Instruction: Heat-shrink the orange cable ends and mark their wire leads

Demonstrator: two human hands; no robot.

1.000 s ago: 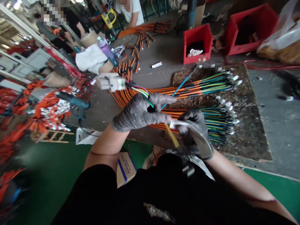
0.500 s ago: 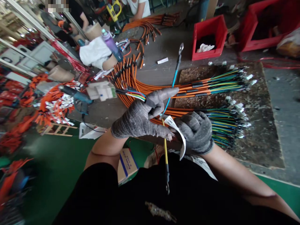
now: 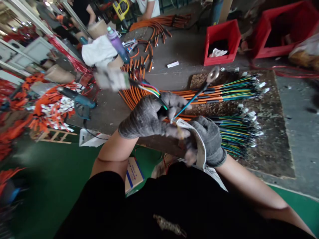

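My left hand (image 3: 147, 117), in a grey knit glove, is closed around a wire harness. Its coloured wires (image 3: 149, 89) run up-left to a blurred white connector (image 3: 112, 79). A blue wire (image 3: 193, 99) with a ring terminal (image 3: 212, 75) sticks out to the upper right. My right hand (image 3: 208, 140), also gloved, pinches a white paper label (image 3: 199, 146) right beside the left hand's fingers, at the harness. Both hands are above the front edge of the grey table (image 3: 179, 76).
Bundles of orange cables with coloured wire ends (image 3: 229, 91) lie on a brown board (image 3: 274, 146). Red bins (image 3: 220, 41) stand at the back. A purple bottle (image 3: 117, 44), white cloth (image 3: 97, 54) and a blue tool (image 3: 77, 99) are at left. Other people work at the far end.
The white connector swung up and right and is now blurred. The blue ring-terminal wire tipped from upright toward the right. The yellow wire hanging below my hands is out of sight now.
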